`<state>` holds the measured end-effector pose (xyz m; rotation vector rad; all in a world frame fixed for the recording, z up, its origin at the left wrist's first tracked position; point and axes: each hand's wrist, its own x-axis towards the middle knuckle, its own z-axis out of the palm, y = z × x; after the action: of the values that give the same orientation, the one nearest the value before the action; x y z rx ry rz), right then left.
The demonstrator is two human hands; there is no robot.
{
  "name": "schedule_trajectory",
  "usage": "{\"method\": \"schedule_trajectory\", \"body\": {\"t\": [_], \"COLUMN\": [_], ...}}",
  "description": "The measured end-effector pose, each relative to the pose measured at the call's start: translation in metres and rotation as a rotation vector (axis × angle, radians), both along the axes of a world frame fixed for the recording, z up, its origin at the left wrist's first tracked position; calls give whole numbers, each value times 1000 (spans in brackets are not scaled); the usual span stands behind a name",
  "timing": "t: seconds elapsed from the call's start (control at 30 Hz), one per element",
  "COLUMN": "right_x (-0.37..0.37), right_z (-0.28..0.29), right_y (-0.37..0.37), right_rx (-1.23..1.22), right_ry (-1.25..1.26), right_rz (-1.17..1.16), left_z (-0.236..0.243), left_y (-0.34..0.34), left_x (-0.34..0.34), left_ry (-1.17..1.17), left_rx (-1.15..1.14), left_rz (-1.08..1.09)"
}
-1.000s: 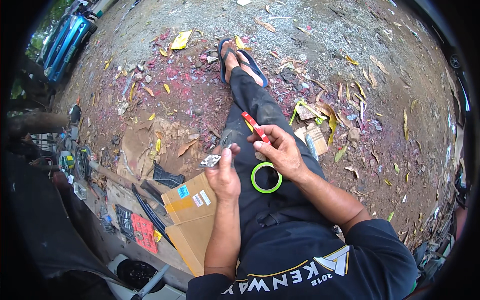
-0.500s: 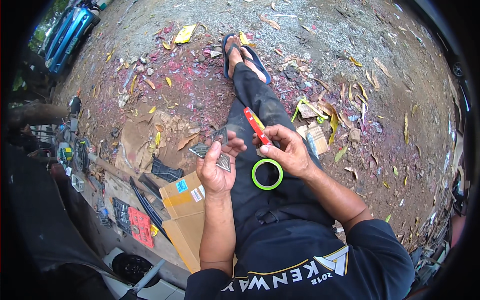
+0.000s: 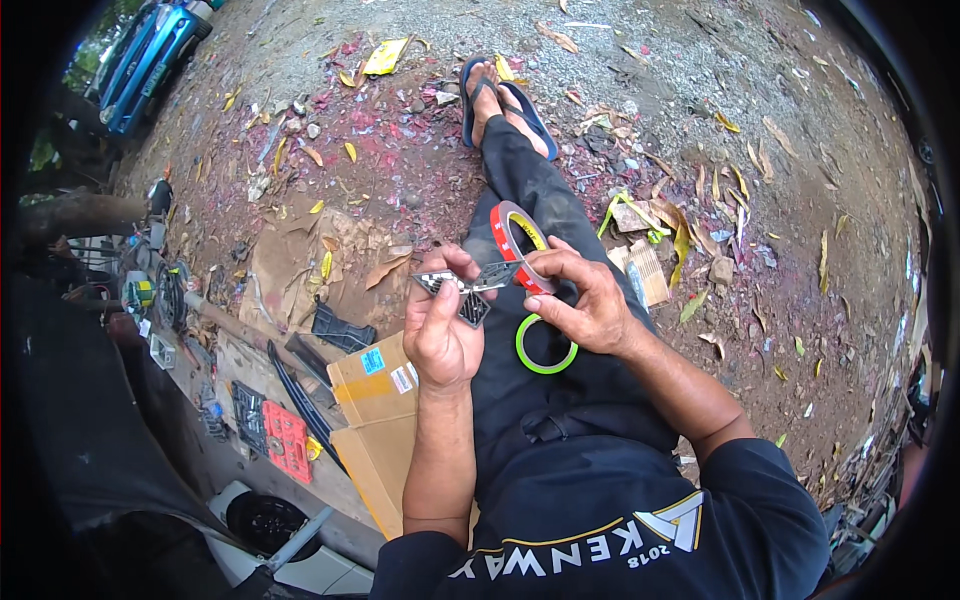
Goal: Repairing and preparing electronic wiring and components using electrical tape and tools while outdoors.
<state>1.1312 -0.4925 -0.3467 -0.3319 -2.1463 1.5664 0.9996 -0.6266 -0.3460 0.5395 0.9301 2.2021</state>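
Observation:
My left hand (image 3: 445,335) grips a small angular trim piece (image 3: 471,303) with dark mesh and a silvery edge. Close to its right, my right hand (image 3: 585,305) holds a red-faced roll of tape (image 3: 506,243) up on edge, yellow on the inside of its core. The trim piece's right tip meets or overlaps the roll; whether they touch, I cannot tell. A bright green roll of tape (image 3: 572,356) lies on my dark trousers (image 3: 515,400), below my right hand. My crossed legs stretch away, feet in flip-flops (image 3: 540,125).
On the left lie flattened cardboard (image 3: 370,460), a red tool case (image 3: 286,440), a metal pipe (image 3: 235,325) and assorted parts. A blue car (image 3: 150,65) stands at the upper left. Dry leaves, scraps and stones cover the dirt ground (image 3: 770,230).
The red roll has turned to show more of its ring. The trim piece has shifted right toward it, turning in my left hand, so the two now meet or overlap in view.

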Motion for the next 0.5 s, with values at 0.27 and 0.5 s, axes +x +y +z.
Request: {"method": "schedule_trajectory", "body": {"t": [0.27, 0.5], "right_x": [-1, 1], "right_z": [-12, -5], "right_y": [-2, -2], "right_rx": [-182, -204], "right_ry": [1, -66], "right_rz": [-88, -18], "left_z": [-2, -8], "left_y": [-1, -11], "left_x": [3, -7], "left_ry": [-337, -409], "left_rx": [26, 85], "left_rz": [-32, 50]}}
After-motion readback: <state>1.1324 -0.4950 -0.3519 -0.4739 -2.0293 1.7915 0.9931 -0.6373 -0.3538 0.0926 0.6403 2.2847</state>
